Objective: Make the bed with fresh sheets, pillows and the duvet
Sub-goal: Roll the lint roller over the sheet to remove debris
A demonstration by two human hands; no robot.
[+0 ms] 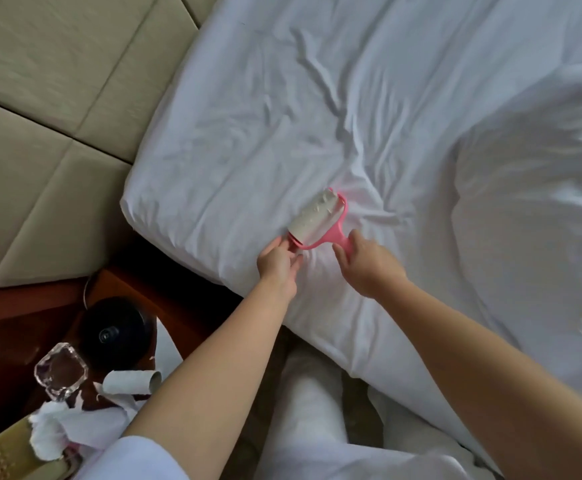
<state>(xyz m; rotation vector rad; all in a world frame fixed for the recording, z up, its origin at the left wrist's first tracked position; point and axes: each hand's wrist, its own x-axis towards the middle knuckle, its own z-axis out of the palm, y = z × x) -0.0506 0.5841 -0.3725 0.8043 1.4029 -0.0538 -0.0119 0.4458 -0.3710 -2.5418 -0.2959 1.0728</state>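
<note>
A white sheet (pixel 369 109) covers the mattress and fills the right and far part of the scene, wrinkled, with its rounded corner at the left and its near edge running down to the right past the person's legs. Left of that corner stands a padded beige headboard (pixel 47 109), close against the bed's far-left edge. Near left, a dark wooden bedside table (pixel 12 327) sits just beside the mattress corner; it carries a round black object (pixel 114 332), a clear glass dish (pixel 61 372) and torn white paper scraps (pixel 123 386). A pink-handled lint roller (pixel 319 220) lies on the sheet close to the near edge, roll end to the far side. The right hand (pixel 365 261) curls around its handle; the left hand (pixel 277 263) pinches the near end of the roll.
</note>
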